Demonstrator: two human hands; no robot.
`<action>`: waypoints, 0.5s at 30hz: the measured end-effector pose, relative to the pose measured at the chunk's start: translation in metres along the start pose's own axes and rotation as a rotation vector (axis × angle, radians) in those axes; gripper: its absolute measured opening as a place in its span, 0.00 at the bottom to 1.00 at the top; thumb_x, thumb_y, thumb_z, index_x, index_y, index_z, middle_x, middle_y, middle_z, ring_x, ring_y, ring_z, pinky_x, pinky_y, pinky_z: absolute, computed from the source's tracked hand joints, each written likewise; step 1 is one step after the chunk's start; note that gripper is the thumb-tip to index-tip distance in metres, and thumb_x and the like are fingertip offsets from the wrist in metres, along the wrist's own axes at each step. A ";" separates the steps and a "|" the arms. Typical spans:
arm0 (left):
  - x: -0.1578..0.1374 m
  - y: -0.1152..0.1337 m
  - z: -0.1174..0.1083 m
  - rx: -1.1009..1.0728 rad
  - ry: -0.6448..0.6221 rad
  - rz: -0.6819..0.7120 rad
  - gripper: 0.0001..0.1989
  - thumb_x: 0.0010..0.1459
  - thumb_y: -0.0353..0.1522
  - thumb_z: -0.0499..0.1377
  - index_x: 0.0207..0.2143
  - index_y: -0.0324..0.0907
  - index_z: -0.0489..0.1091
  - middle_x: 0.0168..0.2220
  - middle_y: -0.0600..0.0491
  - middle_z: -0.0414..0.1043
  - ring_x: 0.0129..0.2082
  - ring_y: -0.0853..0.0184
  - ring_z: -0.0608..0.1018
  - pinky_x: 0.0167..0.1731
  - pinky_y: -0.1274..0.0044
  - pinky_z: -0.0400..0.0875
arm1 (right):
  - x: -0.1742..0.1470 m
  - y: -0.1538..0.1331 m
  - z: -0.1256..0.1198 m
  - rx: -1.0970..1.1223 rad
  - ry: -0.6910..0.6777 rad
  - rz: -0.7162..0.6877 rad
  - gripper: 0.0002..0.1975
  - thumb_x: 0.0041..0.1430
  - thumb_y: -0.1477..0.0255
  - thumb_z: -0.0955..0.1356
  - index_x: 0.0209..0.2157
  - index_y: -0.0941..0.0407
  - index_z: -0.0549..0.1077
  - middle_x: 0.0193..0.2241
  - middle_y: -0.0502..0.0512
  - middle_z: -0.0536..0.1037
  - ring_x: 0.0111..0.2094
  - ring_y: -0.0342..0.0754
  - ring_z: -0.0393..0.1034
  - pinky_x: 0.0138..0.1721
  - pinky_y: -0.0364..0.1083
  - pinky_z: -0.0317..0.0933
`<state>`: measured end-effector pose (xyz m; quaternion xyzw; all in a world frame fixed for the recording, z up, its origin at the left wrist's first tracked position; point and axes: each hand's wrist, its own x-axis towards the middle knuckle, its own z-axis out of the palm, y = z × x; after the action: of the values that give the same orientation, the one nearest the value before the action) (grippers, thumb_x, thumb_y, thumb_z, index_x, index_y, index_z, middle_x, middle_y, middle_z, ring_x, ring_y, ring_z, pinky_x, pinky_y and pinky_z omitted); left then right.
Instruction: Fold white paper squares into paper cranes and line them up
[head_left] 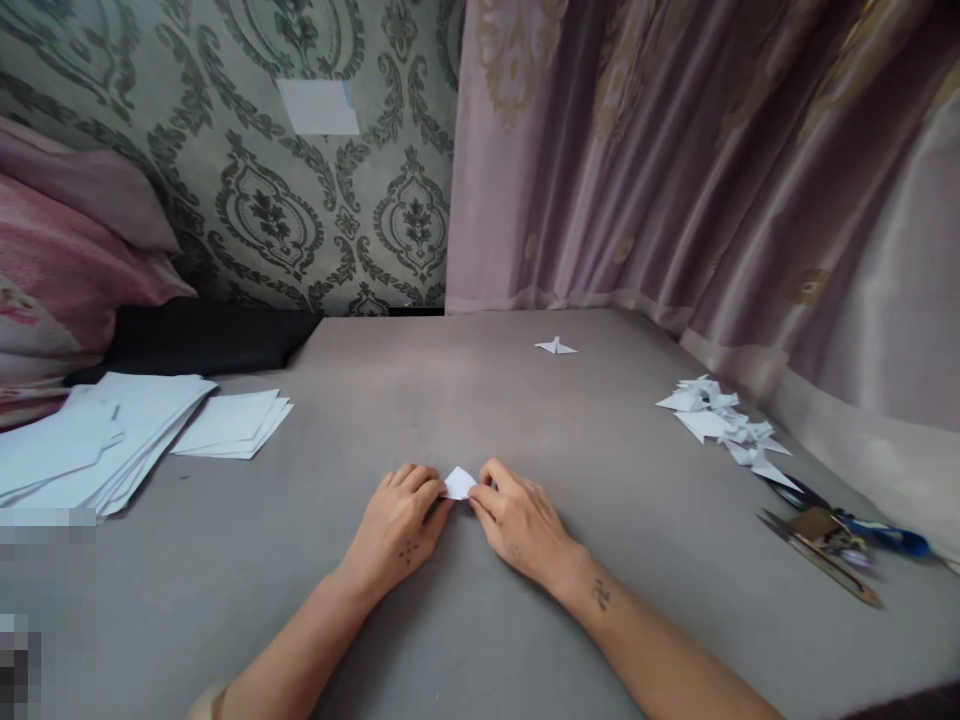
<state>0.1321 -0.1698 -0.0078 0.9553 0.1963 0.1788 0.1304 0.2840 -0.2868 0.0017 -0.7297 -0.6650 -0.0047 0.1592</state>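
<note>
A small piece of folded white paper (460, 483) is held between my two hands, low over the middle of the grey table. My left hand (405, 510) pinches its left corner between thumb and fingers. On the right corner, the thumb and index finger of my right hand (521, 510) are closed in the same way. The paper's top shows as a blunt point; its lower parts are partly covered by my fingertips.
Stacks of white paper (161, 430) and smaller sheets (229, 425) lie at the left. A folded paper figure (556, 346) sits at the back. A heap of similar figures (720, 415) is at the right, near scissors with a blue handle (892, 537) and a pointed wooden tool (829, 565).
</note>
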 end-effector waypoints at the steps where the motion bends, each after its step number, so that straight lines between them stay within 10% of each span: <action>1: 0.000 -0.001 0.002 -0.039 0.009 -0.021 0.10 0.62 0.33 0.51 0.34 0.40 0.71 0.37 0.48 0.72 0.37 0.63 0.71 0.37 0.71 0.66 | 0.000 0.000 0.001 0.027 0.005 0.029 0.11 0.64 0.71 0.60 0.34 0.54 0.73 0.36 0.52 0.70 0.30 0.42 0.66 0.31 0.42 0.57; 15: 0.001 -0.009 0.013 -0.288 0.105 -0.341 0.08 0.59 0.34 0.55 0.30 0.40 0.71 0.36 0.48 0.69 0.39 0.61 0.70 0.42 0.68 0.66 | 0.013 0.003 0.012 0.281 0.033 0.283 0.09 0.61 0.68 0.63 0.30 0.54 0.70 0.36 0.51 0.70 0.29 0.42 0.68 0.32 0.42 0.59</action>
<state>0.1353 -0.1634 -0.0225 0.8691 0.3339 0.2296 0.2835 0.2860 -0.2717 -0.0079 -0.7862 -0.5472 0.0986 0.2697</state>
